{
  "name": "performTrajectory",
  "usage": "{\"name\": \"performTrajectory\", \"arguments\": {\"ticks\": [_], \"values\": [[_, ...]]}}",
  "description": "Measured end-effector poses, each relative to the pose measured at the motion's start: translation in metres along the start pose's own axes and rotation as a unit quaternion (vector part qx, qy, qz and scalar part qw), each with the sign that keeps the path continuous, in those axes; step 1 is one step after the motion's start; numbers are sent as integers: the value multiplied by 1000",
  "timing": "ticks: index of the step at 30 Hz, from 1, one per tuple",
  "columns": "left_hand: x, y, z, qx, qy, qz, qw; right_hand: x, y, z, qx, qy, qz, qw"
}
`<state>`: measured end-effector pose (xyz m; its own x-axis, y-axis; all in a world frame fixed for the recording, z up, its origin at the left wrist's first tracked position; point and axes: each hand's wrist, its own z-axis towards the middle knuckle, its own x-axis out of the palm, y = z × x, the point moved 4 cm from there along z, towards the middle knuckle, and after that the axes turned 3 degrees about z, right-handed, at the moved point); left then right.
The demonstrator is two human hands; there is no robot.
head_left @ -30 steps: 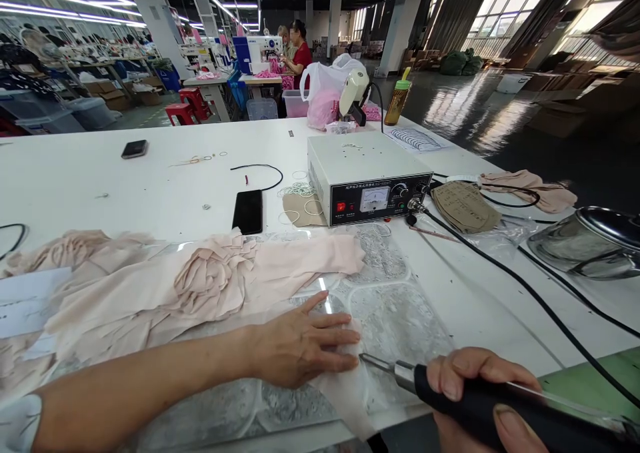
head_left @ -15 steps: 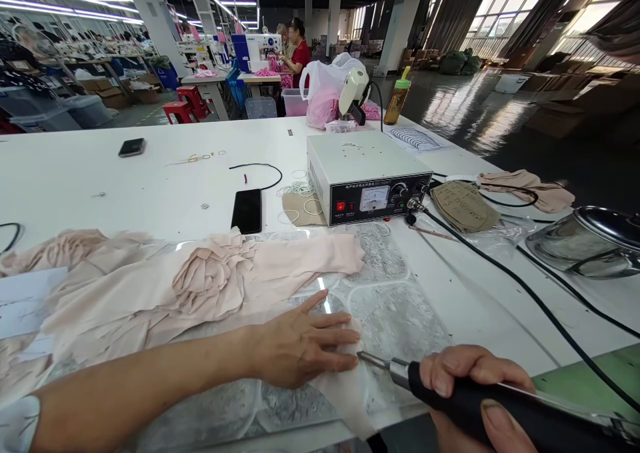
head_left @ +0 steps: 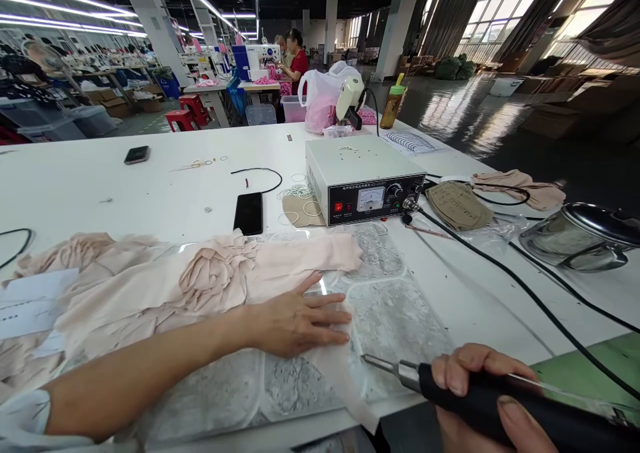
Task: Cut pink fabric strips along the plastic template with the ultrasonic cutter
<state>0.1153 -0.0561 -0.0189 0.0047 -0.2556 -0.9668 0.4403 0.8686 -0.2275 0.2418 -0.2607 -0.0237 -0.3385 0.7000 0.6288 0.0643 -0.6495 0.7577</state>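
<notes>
My left hand (head_left: 300,323) lies flat with its fingers spread, pressing a pale pink piece of fabric (head_left: 340,373) onto the grey marbled mat (head_left: 400,320). A narrow end of that fabric hangs over the mat's front edge. In my right hand (head_left: 487,366) is a black-handled ultrasonic cutter (head_left: 465,400), its metal tip pointing left, just right of the fabric and apart from my left fingers. More pale pink fabric (head_left: 295,260) is heaped and layered behind and left of my left arm.
A control box (head_left: 365,163) with dial and red switch stands behind the mat; a black cable (head_left: 500,276) runs from it rightward. Near it are a phone (head_left: 249,213), brown card patterns (head_left: 459,205) and a lidded clear pot (head_left: 580,240). Co-workers sit at sewing machines beyond.
The cutter's tip has moved away from the fabric edge, and a gap now shows between it and my left fingers. My left hand has shifted slightly up and left.
</notes>
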Motion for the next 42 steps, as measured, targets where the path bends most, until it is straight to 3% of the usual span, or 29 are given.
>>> {"name": "performTrajectory", "arguments": {"ticks": [4,10,18,35,42], "values": [[-3,-3,-1,-10,-5,8,1000,2,0,-6,12,-7,11,1000],[-1,-31,-5,-39,-88,29,995,12,-3,-9,-9,-41,14,999],[10,-45,-6,-96,-126,46,986,18,-10,-7,-21,5,12,1000],[12,-48,-5,-80,-110,71,988,17,-6,-7,-13,-7,8,1000],[10,-49,-5,-76,-103,86,988,19,-9,9,-74,3,10,997]]}}
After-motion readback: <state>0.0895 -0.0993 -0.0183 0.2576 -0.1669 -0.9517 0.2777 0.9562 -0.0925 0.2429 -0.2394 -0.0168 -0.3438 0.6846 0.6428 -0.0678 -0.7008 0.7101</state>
